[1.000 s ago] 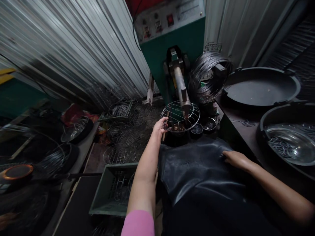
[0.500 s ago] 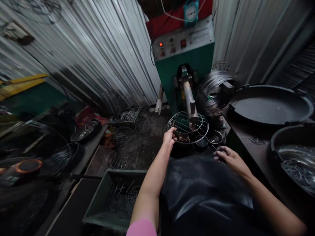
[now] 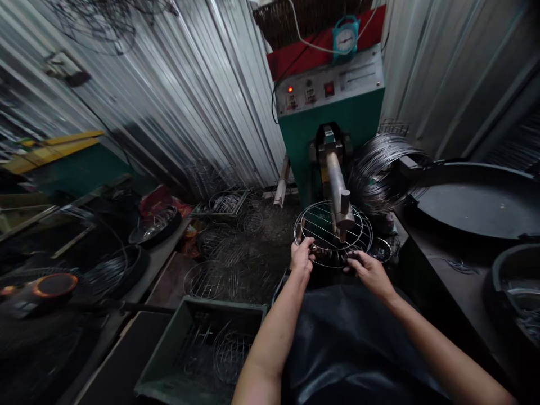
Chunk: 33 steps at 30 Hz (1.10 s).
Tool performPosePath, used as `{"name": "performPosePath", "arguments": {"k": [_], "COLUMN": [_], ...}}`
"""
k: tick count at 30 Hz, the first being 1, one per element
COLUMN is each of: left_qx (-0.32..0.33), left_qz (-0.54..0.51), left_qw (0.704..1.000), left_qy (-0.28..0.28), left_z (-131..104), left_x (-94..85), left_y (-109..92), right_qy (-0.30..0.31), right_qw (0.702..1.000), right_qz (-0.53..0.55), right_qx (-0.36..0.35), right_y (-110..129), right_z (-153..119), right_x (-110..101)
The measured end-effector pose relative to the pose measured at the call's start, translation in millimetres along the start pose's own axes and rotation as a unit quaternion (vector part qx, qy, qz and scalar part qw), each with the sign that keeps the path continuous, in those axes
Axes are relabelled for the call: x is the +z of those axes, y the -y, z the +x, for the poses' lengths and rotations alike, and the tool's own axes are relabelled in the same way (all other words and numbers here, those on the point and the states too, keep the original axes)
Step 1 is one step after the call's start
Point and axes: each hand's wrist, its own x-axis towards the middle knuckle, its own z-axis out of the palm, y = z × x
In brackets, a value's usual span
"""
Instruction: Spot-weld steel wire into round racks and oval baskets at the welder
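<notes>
A round wire rack (image 3: 327, 216), with rings and parallel bars, sits level under the electrode arm of a green spot welder (image 3: 337, 197). My left hand (image 3: 302, 256) is closed on its front left rim. At the front right of the rack is my right hand (image 3: 367, 270), with thumb and fingers pinched close to the rim. A small thin piece of wire showed in those fingers a moment ago; now it is mostly hidden behind them. The welder's upper tip (image 3: 346, 222) stands above the rack's right part. The lower tip is mostly out of sight.
To the right are a coil of wire (image 3: 386, 169), a wide black pan (image 3: 472, 197) and a dark basin (image 3: 504, 281) with wire pieces. At lower left stands a green crate (image 3: 169, 343) holding wire racks. More wire racks (image 3: 211, 281) lie on the floor behind it.
My right hand has moved left and up to the rack's front right rim. My left hand still grips the rack. The whole view has shifted a little.
</notes>
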Motion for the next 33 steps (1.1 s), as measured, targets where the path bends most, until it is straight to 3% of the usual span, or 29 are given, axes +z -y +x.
{"name": "performPosePath", "arguments": {"k": [7, 19, 26, 31, 33], "left_qx": [-0.010, -0.023, -0.039, -0.115, -0.145], "left_qz": [0.020, 0.014, 0.023, 0.072, 0.113], "left_qw": [0.999, 0.999, 0.998, 0.991, 0.983], "left_qy": [-0.030, -0.030, -0.045, -0.003, 0.008], "left_z": [4, 8, 9, 24, 38], "left_x": [-0.8, 5.9, 1.6, -14.4, -17.4], "left_y": [-1, -4, 5, -19, -34], "right_qy": [0.003, 0.002, -0.009, -0.098, -0.086], "right_qw": [1.000, 0.999, 0.999, 0.986, 0.983], "right_qz": [-0.003, -0.020, 0.047, 0.125, 0.145], "right_qx": [-0.002, -0.034, 0.008, 0.044, 0.068], "right_y": [-1, 0, 1, -10, -10], "right_z": [3, 15, 16, 0, -7], "right_x": [1, -5, -2, -12, -16]}}
